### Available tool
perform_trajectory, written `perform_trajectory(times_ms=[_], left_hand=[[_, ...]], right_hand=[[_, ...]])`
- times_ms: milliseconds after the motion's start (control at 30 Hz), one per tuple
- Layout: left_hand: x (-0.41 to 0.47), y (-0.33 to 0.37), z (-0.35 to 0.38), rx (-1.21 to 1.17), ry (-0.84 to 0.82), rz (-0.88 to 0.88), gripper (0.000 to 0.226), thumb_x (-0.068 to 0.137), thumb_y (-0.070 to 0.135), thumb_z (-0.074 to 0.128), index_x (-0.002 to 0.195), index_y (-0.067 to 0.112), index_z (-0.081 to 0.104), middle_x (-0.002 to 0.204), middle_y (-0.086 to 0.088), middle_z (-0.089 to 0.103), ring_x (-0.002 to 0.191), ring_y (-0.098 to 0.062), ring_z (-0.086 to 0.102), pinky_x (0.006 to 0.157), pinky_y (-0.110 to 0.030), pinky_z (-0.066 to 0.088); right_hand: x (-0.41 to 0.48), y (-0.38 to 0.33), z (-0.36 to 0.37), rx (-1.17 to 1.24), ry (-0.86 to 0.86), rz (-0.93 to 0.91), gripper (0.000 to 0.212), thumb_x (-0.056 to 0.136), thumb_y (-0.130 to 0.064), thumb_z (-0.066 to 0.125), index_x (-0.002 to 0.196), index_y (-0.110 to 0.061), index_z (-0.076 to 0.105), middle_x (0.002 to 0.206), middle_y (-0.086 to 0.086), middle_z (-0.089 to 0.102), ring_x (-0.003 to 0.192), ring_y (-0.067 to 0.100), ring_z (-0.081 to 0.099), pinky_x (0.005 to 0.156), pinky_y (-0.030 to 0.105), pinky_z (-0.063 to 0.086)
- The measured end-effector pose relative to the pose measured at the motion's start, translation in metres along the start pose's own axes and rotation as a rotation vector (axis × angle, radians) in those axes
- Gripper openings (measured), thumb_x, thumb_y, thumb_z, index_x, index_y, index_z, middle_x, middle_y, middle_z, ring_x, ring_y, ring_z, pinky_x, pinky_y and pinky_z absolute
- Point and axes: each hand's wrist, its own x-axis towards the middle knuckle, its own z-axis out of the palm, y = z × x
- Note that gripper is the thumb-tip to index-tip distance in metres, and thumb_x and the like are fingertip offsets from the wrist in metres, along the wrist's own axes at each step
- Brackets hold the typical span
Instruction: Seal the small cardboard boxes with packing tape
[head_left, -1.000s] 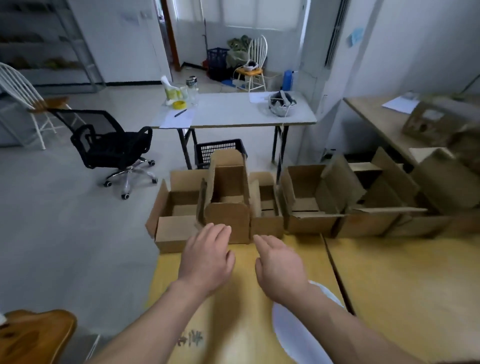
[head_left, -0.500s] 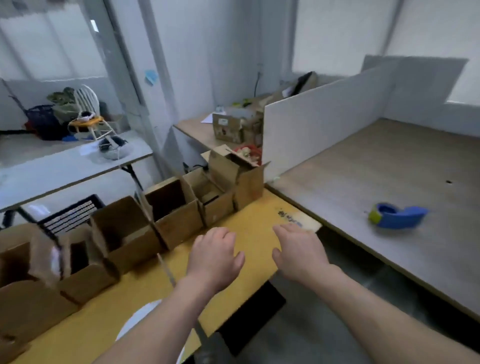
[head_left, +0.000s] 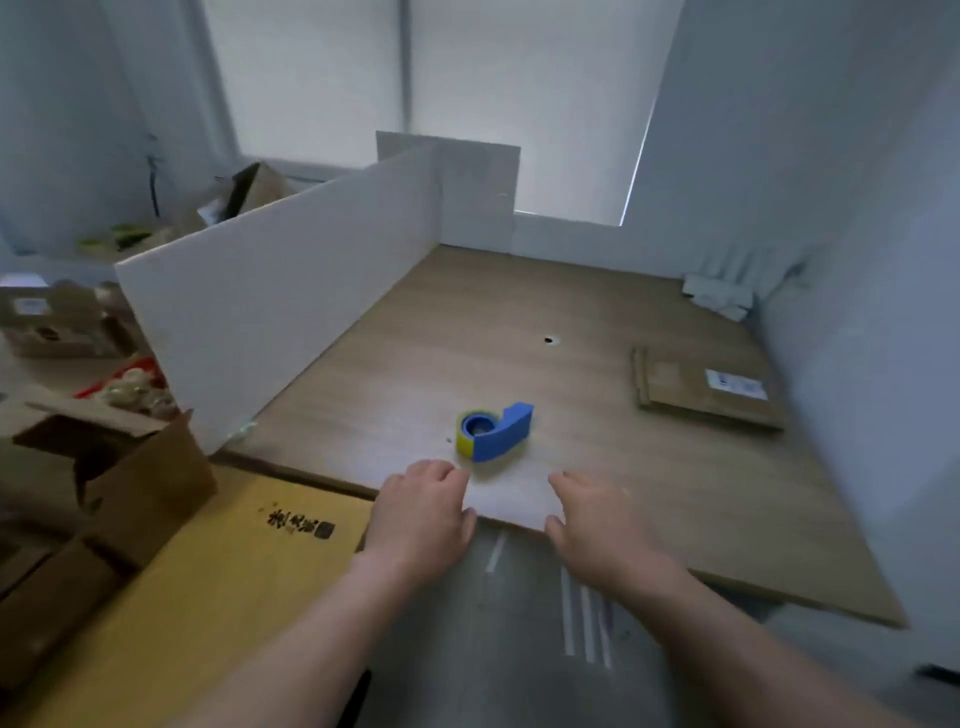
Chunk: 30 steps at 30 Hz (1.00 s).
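On the brown wooden desk (head_left: 597, 364), blue plastic tape dispenser (head_left: 496, 432): light, rigid; grasp its curved body. Left hand (head_left: 423, 512) and right hand (head_left: 597, 525) relaxed, empty.

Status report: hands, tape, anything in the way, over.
Left hand and right hand open, empty. Tape dispenser on wooden desk just ahead, not held. Nothing between them.

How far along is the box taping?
Nothing looks sealed: the cardboard box in view stands with flaps open. The left hand and right hand are empty, close to the tape dispenser on the desk. Picking it up and all the taping are left.
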Motion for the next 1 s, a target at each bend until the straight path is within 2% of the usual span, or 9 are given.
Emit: perform_trajectory(times_ms=[167, 300, 433, 533, 633, 733, 833, 900, 1000], left_hand=[[0.066, 0.038, 0.013, 0.016, -0.045, 0.149, 0.038, 0.096, 0.041, 0.046, 0.126, 0.021, 0.057, 0.128, 0.004, 0.058, 0.116, -0.02, 0.053, 0.085, -0.034, 0.043], [0.115, 0.076, 0.027, 0.011, -0.06, 0.24, 0.033, 0.095, 0.039, 0.048, 0.116, 0.018, 0.062, 0.122, 0.004, 0.062, 0.113, -0.02, 0.055, 0.075, -0.033, 0.04], [0.178, 0.116, 0.05, -0.011, -0.076, 0.309, 0.037, 0.097, 0.039, 0.048, 0.124, 0.017, 0.061, 0.129, 0.003, 0.06, 0.12, -0.019, 0.053, 0.092, -0.034, 0.045], [0.232, 0.148, 0.075, -0.004, -0.102, 0.304, 0.038, 0.097, 0.038, 0.049, 0.126, 0.017, 0.06, 0.131, 0.001, 0.059, 0.122, -0.022, 0.053, 0.093, -0.038, 0.047], [0.287, 0.184, 0.104, -0.008, -0.17, 0.282, 0.04, 0.099, 0.04, 0.047, 0.132, 0.019, 0.056, 0.136, 0.003, 0.055, 0.124, -0.019, 0.05, 0.097, -0.036, 0.047], [0.339, 0.218, 0.131, -0.022, -0.219, 0.238, 0.043, 0.098, 0.041, 0.048, 0.133, 0.018, 0.055, 0.136, 0.003, 0.053, 0.124, -0.018, 0.05, 0.095, -0.035, 0.049], [0.385, 0.246, 0.153, -0.053, -0.267, 0.195, 0.05, 0.096, 0.044, 0.05, 0.138, 0.018, 0.051, 0.142, 0.001, 0.047, 0.13, -0.018, 0.045, 0.098, -0.033, 0.048], [0.414, 0.265, 0.164, -0.064, -0.294, 0.178, 0.053, 0.095, 0.046, 0.053, 0.139, 0.017, 0.049, 0.144, 0.0, 0.044, 0.132, -0.019, 0.042, 0.101, -0.033, 0.046], [0.453, 0.286, 0.185, -0.08, -0.34, 0.159, 0.055, 0.091, 0.047, 0.06, 0.136, 0.017, 0.05, 0.148, -0.002, 0.039, 0.134, -0.021, 0.039, 0.102, -0.033, 0.044]], right_hand=[[0.01, 0.055, -0.006, 0.017, 0.019, 0.157, 0.036, 0.09, -0.034, 0.049, 0.121, -0.017, 0.058, 0.123, 0.003, 0.058, 0.116, 0.025, 0.053, 0.094, 0.036, 0.045], [0.023, 0.109, -0.006, 0.045, 0.022, 0.265, 0.037, 0.09, -0.034, 0.047, 0.122, -0.017, 0.057, 0.122, 0.003, 0.058, 0.114, 0.026, 0.054, 0.095, 0.038, 0.046], [0.055, 0.174, 0.001, 0.089, 0.015, 0.327, 0.042, 0.096, -0.035, 0.046, 0.134, -0.018, 0.053, 0.137, 0.004, 0.052, 0.124, 0.025, 0.049, 0.103, 0.038, 0.043], [0.09, 0.232, 0.01, 0.119, 0.003, 0.352, 0.046, 0.098, -0.035, 0.044, 0.141, -0.019, 0.047, 0.144, 0.003, 0.046, 0.131, 0.025, 0.044, 0.105, 0.035, 0.041], [0.131, 0.297, 0.024, 0.141, -0.03, 0.382, 0.046, 0.096, -0.036, 0.045, 0.14, -0.02, 0.049, 0.144, 0.004, 0.046, 0.131, 0.026, 0.044, 0.103, 0.037, 0.041], [0.165, 0.358, 0.033, 0.139, -0.095, 0.42, 0.047, 0.093, -0.036, 0.048, 0.137, -0.02, 0.052, 0.143, 0.006, 0.048, 0.128, 0.028, 0.049, 0.101, 0.036, 0.044], [0.197, 0.416, 0.037, 0.17, -0.141, 0.448, 0.048, 0.091, -0.032, 0.048, 0.137, -0.018, 0.052, 0.149, 0.009, 0.043, 0.137, 0.026, 0.04, 0.106, 0.036, 0.041], [0.216, 0.451, 0.041, 0.176, -0.13, 0.472, 0.046, 0.087, -0.03, 0.046, 0.13, -0.018, 0.053, 0.141, 0.008, 0.045, 0.132, 0.028, 0.042, 0.102, 0.036, 0.042], [0.24, 0.491, 0.051, 0.175, -0.171, 0.519, 0.062, 0.089, -0.028, 0.051, 0.149, -0.022, 0.037, 0.158, 0.012, 0.025, 0.146, 0.032, 0.025, 0.113, 0.046, 0.035]])
